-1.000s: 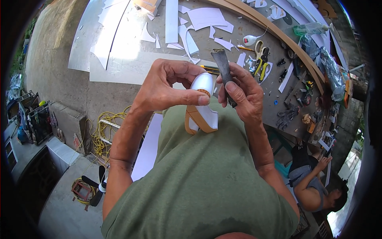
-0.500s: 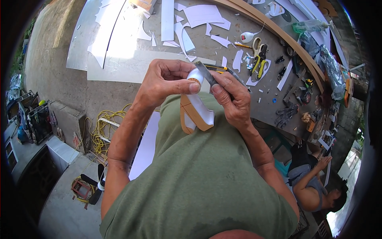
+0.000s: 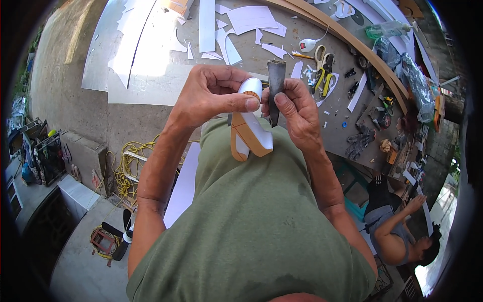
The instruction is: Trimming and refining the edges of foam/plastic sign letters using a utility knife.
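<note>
I have both hands in clear view from the head camera. The left hand [image 3: 214, 93] grips a white-and-tan piece [image 3: 259, 136] by its rounded upper end, thumb along the near side and fingers curled behind. Below that grip, 2 legs of the piece spread downward in front of the green shirt [image 3: 251, 216], tan along the faces turned to me and white on the sides. I cannot tell whether the legs rest on the cloth.

The right hand [image 3: 300, 113] is closed on a dark grey strip [image 3: 276, 90], pinched between thumb and fingers and standing nearly upright, its wider end on top. The strip is just beside the rounded end of the piece; I cannot tell whether the 2 touch.

Past the hands, I see white offcuts [image 3: 251, 20] scattered over the grey table [image 3: 297, 32]. To the right on it lie a small white bottle [image 3: 306, 45] with a thin spout, a pencil [image 3: 302, 56], yellow-handled cutters [image 3: 328, 80] and a grey glove [image 3: 360, 141]. A long tan strip [image 3: 347, 38] curves behind them. At the lower right I have 1 other person [image 3: 395, 229], arms bent forward, and at the left a tangle of yellow cord [image 3: 123, 171] on the ground.
</note>
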The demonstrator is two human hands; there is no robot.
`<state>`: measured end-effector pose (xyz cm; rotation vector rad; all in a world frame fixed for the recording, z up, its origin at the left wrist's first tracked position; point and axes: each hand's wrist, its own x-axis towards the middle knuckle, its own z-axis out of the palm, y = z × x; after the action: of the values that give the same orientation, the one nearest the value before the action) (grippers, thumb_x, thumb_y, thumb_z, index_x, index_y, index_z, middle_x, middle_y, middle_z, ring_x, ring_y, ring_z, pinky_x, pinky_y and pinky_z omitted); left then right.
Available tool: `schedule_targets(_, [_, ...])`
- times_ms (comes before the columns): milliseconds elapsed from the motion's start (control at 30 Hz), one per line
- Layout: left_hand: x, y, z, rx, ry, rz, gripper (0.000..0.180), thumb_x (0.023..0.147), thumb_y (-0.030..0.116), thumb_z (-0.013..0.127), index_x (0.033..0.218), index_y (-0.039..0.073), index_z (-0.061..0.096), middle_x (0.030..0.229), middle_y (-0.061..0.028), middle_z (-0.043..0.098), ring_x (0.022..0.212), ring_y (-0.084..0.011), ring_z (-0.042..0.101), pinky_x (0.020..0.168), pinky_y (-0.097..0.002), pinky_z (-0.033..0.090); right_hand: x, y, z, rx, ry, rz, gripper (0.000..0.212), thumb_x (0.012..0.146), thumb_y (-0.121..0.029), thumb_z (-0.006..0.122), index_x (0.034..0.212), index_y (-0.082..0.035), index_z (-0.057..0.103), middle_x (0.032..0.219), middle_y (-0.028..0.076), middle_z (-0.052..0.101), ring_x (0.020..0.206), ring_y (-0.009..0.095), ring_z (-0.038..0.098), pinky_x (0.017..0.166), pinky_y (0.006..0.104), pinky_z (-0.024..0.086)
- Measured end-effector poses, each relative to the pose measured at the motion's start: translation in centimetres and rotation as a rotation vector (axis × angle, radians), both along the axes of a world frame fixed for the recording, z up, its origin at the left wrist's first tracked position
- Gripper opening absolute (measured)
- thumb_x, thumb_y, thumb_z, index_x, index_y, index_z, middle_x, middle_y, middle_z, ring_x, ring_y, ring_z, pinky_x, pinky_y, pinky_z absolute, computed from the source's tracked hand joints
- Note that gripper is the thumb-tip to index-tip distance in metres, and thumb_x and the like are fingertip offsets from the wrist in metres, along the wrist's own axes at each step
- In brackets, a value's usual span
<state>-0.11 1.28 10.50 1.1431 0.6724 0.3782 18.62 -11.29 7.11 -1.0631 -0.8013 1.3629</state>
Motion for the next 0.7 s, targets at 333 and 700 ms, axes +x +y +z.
schedule_targets(333, [2.7, 2.2, -8.8, 0.125, 0.147, 0.001, 0.054, 0.077, 0.032, 0.085, 0.108, -0.01, 0.07, 0.09, -0.0156, 0.073, 0.085, -0.0195, 0.069, 0.084, -0.0339, 0.055, 0.5, 3.7, -4.8, -0.183, -0.359, -0.076, 0.085, 0.067, -0.048, 0.09, 0.123, 0.003, 0.052, 0.101, 0.01, 0.063, 0.094, 0.018, 0.063, 0.086, 0.0324, 0.052])
schedule_targets(700, [2.7, -0.2, -14.2, -0.139, 0.005, 0.216, 0.029, 0.092, 0.016, 0.07, 0.114, -0.003, 0.071, 0.094, -0.0091, 0.073, 0.089, -0.0155, 0.064, 0.084, -0.0308, 0.051, 1.7, 3.2, -8.6, -0.313, 0.044, -0.099, 0.049, 0.083, -0.028, 0.075, 0.113, 0.003, 0.051, 0.086, 0.008, 0.061, 0.05, 0.007, 0.05, 0.043, 0.0227, 0.042])
